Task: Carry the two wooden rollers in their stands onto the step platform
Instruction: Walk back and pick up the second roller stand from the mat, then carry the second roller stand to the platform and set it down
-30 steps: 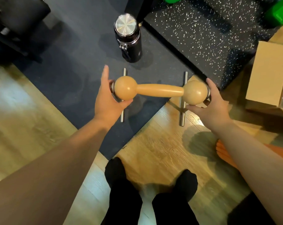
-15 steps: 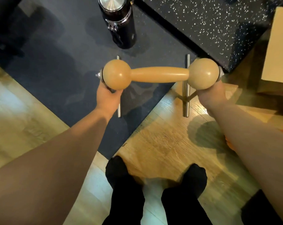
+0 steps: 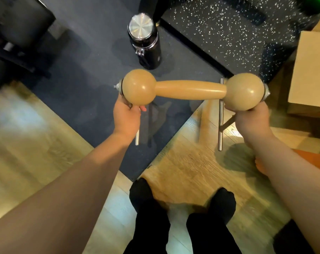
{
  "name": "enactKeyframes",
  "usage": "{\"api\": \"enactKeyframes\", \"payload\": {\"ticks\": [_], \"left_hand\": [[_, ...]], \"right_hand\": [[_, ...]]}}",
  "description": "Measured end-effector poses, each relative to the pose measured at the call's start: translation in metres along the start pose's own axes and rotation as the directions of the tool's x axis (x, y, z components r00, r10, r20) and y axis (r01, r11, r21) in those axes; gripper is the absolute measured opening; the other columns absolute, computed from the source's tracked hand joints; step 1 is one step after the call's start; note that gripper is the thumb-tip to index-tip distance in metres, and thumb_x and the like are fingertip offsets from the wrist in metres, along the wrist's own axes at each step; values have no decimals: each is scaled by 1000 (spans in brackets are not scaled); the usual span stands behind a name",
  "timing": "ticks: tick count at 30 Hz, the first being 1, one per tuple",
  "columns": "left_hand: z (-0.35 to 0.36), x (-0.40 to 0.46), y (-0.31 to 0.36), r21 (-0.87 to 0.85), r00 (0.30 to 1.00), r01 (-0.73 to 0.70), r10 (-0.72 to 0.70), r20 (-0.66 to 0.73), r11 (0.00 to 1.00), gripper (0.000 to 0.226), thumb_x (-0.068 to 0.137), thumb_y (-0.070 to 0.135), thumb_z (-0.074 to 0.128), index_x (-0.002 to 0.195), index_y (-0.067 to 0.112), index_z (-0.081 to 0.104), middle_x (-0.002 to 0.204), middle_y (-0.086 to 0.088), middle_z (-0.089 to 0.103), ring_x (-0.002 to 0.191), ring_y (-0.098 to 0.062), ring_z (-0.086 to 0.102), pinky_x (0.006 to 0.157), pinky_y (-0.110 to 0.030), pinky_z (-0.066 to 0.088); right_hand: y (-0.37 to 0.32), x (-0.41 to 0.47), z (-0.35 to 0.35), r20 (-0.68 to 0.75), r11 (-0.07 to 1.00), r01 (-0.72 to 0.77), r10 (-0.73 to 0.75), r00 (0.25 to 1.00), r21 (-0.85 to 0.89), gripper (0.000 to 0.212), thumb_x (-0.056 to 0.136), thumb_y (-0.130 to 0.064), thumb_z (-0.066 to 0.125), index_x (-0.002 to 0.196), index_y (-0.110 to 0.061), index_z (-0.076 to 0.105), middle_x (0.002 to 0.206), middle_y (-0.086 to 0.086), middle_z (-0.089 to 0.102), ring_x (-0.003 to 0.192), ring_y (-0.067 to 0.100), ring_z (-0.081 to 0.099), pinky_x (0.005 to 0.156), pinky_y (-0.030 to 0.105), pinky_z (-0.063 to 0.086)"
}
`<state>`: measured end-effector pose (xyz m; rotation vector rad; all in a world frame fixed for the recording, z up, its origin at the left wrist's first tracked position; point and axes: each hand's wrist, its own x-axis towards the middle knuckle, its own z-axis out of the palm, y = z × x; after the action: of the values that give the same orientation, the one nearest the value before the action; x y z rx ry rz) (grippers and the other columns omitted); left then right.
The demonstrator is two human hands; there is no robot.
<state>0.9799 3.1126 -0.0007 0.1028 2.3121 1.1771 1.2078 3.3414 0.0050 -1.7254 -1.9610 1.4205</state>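
- Wooden roller (image 3: 191, 89) in its metal stand (image 3: 220, 123), held level above the floor, over the edge where the dark mat (image 3: 93, 74) meets the wood floor (image 3: 188, 162).
- Left hand (image 3: 126, 119) clamped on the stand's upright under the left ball end.
- Right hand (image 3: 251, 121) clamped on the stand under the right ball end.
- Speckled step platform (image 3: 219, 33) lies ahead, well apart from the roller.
- Black bottle (image 3: 146, 41) stands upright on the mat, just beyond the left ball.
- Cardboard box (image 3: 311, 70) at right.
- Only one roller in view.

left hand (image 3: 127, 117) clenched, right hand (image 3: 252, 121) clenched, both forearms extended
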Motion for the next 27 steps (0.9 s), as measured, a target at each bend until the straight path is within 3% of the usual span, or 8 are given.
{"api": "enactKeyframes", "payload": {"ticks": [3, 7, 10, 14, 16, 19, 23, 27], "left_hand": [[-24, -14, 39, 11, 999, -35, 35, -33, 999, 14, 92, -8, 53, 100, -18, 58, 63, 0, 56, 62, -3, 52, 65, -25, 45], [-66, -39, 122, -36, 991, -112, 109, -84, 993, 35, 93, -6, 58, 118, -28, 48, 102, -43, 57, 74, -27, 62, 66, -39, 53], [-99, -56, 191, -46, 979, -177, 171, -111, 983, 21, 90, -10, 51, 103, -27, 51, 70, -23, 47, 56, 4, 50, 53, -7, 38], [-149, -94, 304, -98, 953, -262, 241, -183, 960, 11, 91, -8, 48, 93, 1, 54, 66, 5, 49, 50, 3, 50, 46, -6, 35], [-176, -114, 356, -118, 934, -311, 280, -224, 943, 11, 93, -8, 48, 91, 1, 53, 67, 4, 51, 54, -1, 50, 48, -6, 36], [-222, -149, 427, -140, 910, -378, 339, -241, 915, 6, 96, 2, 51, 91, 5, 51, 68, 6, 50, 69, -9, 46, 62, -21, 42], [-282, -209, 525, -166, 859, -465, 398, -323, 869, 11, 89, 29, 50, 89, 17, 50, 65, 7, 53, 66, -20, 49, 68, -37, 41], [-343, -268, 600, -131, 808, -521, 438, -395, 843, 8, 104, 9, 52, 109, 6, 58, 96, -39, 59, 93, -59, 55, 75, -53, 48]], "right_hand": [[-37, -9, -26, 9, 998, 55, -54, 998, -23, 40, 95, -3, 66, 134, -8, 62, 108, 3, 67, 88, -3, 67, 56, 9, 48], [-121, -22, -68, 50, 996, 88, -89, 995, 14, 40, 94, -3, 67, 133, -9, 63, 110, 11, 70, 66, -7, 69, 56, 20, 53], [-203, -41, -112, 43, 982, 188, -189, 981, 29, 33, 90, -15, 66, 121, -6, 65, 96, 11, 70, 68, 3, 70, 57, 17, 51], [-319, -65, -175, 34, 947, 320, -321, 946, 22, 31, 90, -11, 65, 116, 5, 69, 92, 15, 73, 84, 19, 71, 75, 23, 58], [-374, -80, -209, 43, 931, 365, -366, 930, 21, 26, 93, 0, 61, 116, 6, 70, 85, 15, 73, 70, 4, 71, 67, 21, 57], [-452, -112, -258, 3, 894, 448, -448, 894, 17, 32, 83, -23, 55, 102, -3, 71, 79, 8, 74, 61, 1, 65, 53, 22, 46], [-547, -157, -322, 12, 864, 498, -500, 866, 71, 28, 78, -23, 49, 98, -12, 68, 78, 4, 74, 75, 26, 74, 72, 48, 61], [-625, -204, -374, 27, 822, 560, -565, 825, 98, 14, 91, -6, 54, 91, -9, 67, 69, -3, 75, 70, 23, 77, 73, 52, 64]]}}
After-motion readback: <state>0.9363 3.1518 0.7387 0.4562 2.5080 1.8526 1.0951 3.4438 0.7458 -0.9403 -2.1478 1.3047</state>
